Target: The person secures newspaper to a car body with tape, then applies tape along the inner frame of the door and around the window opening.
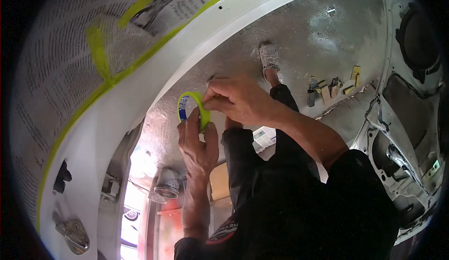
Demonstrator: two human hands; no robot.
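A roll of yellow-green masking tape (204, 116) is held on edge, with blue and white print on the inside of its core. My left hand (199, 143) grips the roll from below, fingers and thumb around its rim. Against the roll's upper right edge, my right hand (241, 101) is closed in a pinch at the tape; whether a loose end lies between its fingertips is hidden. To the left, newspaper (61, 73) covers part of a white car body, edged with strips of the same yellow-green tape (89, 102).
A white door frame (187, 49) curves overhead and down the left. At right stands an open, stripped door (407, 105). Several small blocks (327, 89) lie on the grey floor (304, 30). Buckets (167, 183) and a newspaper sheet (264, 138) are lower down.
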